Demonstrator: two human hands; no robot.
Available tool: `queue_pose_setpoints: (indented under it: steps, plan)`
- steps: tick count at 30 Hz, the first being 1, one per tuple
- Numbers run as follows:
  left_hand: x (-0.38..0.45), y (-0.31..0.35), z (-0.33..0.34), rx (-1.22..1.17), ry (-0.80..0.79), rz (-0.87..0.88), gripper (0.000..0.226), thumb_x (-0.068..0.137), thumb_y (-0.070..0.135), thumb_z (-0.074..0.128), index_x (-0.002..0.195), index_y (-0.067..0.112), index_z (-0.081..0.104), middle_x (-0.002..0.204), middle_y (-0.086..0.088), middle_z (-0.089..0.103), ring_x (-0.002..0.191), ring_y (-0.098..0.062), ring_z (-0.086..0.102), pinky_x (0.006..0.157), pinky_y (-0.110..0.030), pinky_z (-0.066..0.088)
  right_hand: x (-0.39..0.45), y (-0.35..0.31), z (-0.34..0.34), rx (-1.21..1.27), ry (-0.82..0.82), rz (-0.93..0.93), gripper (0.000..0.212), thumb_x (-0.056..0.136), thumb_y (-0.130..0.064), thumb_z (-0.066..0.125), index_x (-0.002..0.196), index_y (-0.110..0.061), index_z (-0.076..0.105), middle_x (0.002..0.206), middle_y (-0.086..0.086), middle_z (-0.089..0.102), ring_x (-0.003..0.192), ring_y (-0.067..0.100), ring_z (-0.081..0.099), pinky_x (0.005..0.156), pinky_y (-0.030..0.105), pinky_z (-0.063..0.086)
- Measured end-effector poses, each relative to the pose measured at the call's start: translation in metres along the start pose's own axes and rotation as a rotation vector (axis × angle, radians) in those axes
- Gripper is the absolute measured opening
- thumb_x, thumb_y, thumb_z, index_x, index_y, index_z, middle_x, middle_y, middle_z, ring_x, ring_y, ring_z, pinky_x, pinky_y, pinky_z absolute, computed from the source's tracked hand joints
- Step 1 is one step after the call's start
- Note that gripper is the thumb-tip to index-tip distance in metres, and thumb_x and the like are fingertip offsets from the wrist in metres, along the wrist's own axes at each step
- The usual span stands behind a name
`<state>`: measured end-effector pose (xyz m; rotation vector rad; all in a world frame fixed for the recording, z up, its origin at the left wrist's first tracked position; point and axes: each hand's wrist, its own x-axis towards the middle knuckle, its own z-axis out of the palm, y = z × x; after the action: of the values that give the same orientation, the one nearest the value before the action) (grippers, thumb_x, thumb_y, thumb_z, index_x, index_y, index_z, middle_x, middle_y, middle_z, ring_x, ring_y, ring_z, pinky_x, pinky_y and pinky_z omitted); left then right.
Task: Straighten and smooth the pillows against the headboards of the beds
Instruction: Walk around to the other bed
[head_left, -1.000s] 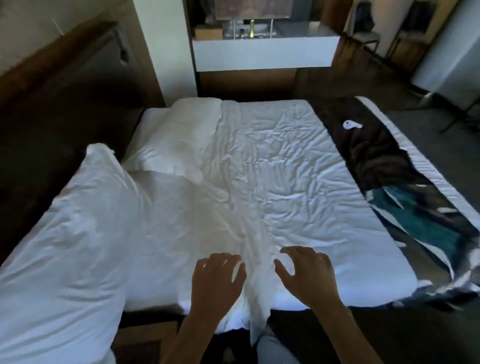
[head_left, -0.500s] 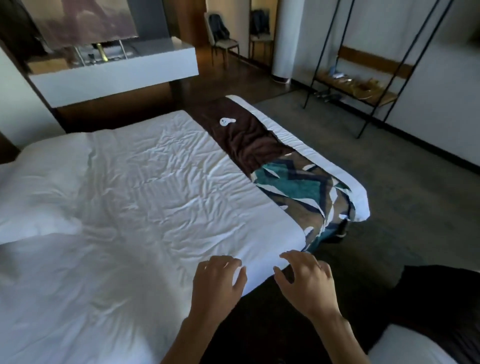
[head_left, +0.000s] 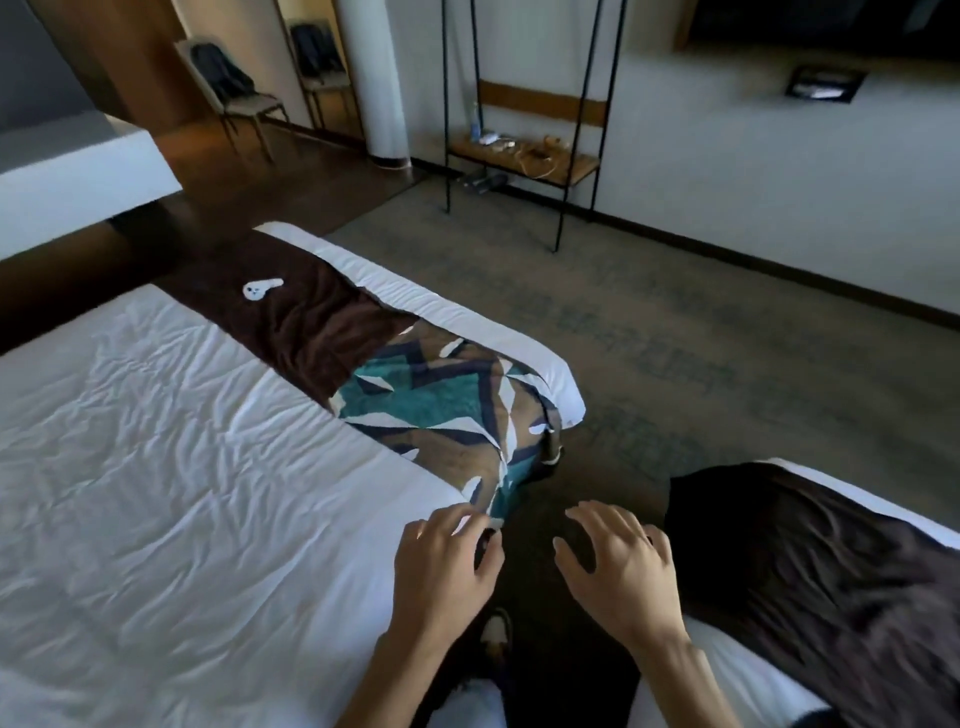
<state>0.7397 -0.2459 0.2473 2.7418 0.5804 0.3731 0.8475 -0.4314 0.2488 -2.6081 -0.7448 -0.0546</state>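
A: Item one, the grip?

B: Left hand (head_left: 447, 564): fingers spread and slightly curled, nothing held; it is poised over the near edge of the left bed (head_left: 171, 483), and contact cannot be told. Right hand (head_left: 621, 569): fingers likewise spread, nothing pinched, held over the dark gap between the beds.

A: Why are they carried so?

B: Judged as a ready posture between jobs; both palms are kept down and free, so cloth can be met flat.

A: Surroundings?

B: A creased white sheet is laid on the left bed, with a brown and teal runner (head_left: 415, 410) across its foot and a small white object (head_left: 261, 288) set on the runner. The right bed (head_left: 810, 566) is entered at lower right, its dark runner seen beside the right wrist. A shoe (head_left: 496, 631) is noted on the floor between them. A shelf rack (head_left: 522, 156) is stood against the far wall.

A: The pillows?

B: None is in view; no headboard is shown either. They are presumed to lie outside the frame, so the work on them cannot be assessed.
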Motion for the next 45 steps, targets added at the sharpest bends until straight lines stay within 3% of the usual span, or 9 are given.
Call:
queue_pose_setpoints:
  steps: [6,9,14,20,23,29,35,39,45]
  plan:
    - [0.122,0.037,0.057,-0.063,-0.003,0.092,0.031,0.092,0.049,0.048,0.096,0.028,0.071,0.1,0.011,0.071,0.088,-0.011,0.065,0.074,-0.033,0.056,0.102,0.066,0.006,-0.008,0.046,0.084,0.038,0.08,-0.057,0.059,0.11,-0.034,0.067,0.117,-0.016,0.068,0.115,0.008,0.062,0.089,0.041,0.05]
    - [0.195,0.051,0.085,-0.1,-0.024,0.14,0.026,0.092,0.045,0.05,0.093,0.026,0.067,0.095,0.01,0.068,0.086,-0.013,0.063,0.072,-0.036,0.055,0.165,0.099,0.004,-0.03,0.032,0.113,0.041,0.082,-0.058,0.055,0.113,-0.034,0.066,0.122,-0.014,0.067,0.119,0.011,0.06,0.091,0.043,0.05]
    - [0.309,0.073,0.116,-0.103,-0.025,0.157,0.028,0.092,0.047,0.05,0.097,0.029,0.07,0.098,0.015,0.07,0.088,-0.004,0.062,0.078,-0.026,0.051,0.265,0.145,-0.009,-0.049,0.033,0.136,0.04,0.082,-0.059,0.052,0.112,-0.036,0.065,0.119,-0.017,0.066,0.116,0.012,0.061,0.091,0.044,0.049]
    - [0.417,0.097,0.149,-0.055,-0.053,0.135,0.044,0.091,0.056,0.042,0.102,0.027,0.073,0.107,0.01,0.074,0.096,-0.01,0.067,0.082,-0.033,0.055,0.37,0.197,-0.01,-0.043,0.026,0.159,0.035,0.082,-0.058,0.053,0.109,-0.038,0.064,0.117,-0.017,0.068,0.114,0.014,0.062,0.09,0.045,0.048]
    - [0.467,0.112,0.166,-0.064,-0.06,0.096,0.038,0.089,0.053,0.049,0.103,0.027,0.073,0.109,0.008,0.075,0.097,-0.013,0.069,0.082,-0.036,0.058,0.427,0.224,-0.007,-0.052,-0.013,0.144,0.041,0.082,-0.063,0.046,0.11,-0.04,0.065,0.117,-0.018,0.068,0.114,0.013,0.062,0.09,0.043,0.048]
    - [0.581,0.13,0.224,-0.036,-0.002,0.014,0.031,0.089,0.05,0.057,0.105,0.028,0.073,0.108,0.009,0.075,0.096,-0.008,0.069,0.082,-0.032,0.055,0.562,0.287,-0.002,-0.054,-0.063,0.059,0.04,0.082,-0.06,0.042,0.111,-0.042,0.062,0.116,-0.018,0.067,0.11,0.013,0.062,0.089,0.042,0.046]
    - [0.69,0.167,0.252,-0.056,0.035,-0.104,0.041,0.092,0.053,0.045,0.107,0.027,0.073,0.108,0.01,0.074,0.097,-0.008,0.068,0.081,-0.035,0.057,0.706,0.34,-0.018,-0.058,-0.171,-0.075,0.036,0.082,-0.053,0.046,0.113,-0.042,0.06,0.119,-0.017,0.065,0.113,0.016,0.059,0.092,0.043,0.043]
    - [0.747,0.174,0.252,-0.046,0.045,-0.197,0.048,0.092,0.055,0.044,0.107,0.023,0.075,0.107,0.005,0.076,0.095,-0.014,0.071,0.079,-0.039,0.059,0.787,0.354,-0.016,-0.037,-0.19,-0.19,0.046,0.079,-0.06,0.041,0.113,-0.04,0.064,0.122,-0.013,0.067,0.113,0.02,0.063,0.093,0.047,0.048]
    - [0.819,0.153,0.259,-0.039,0.108,-0.384,0.041,0.092,0.051,0.045,0.103,0.023,0.074,0.102,0.003,0.075,0.091,-0.017,0.07,0.08,-0.041,0.058,0.902,0.334,0.018,0.0,-0.119,-0.382,0.039,0.078,-0.054,0.05,0.1,-0.032,0.073,0.102,-0.008,0.074,0.088,0.023,0.073,0.076,0.048,0.056]
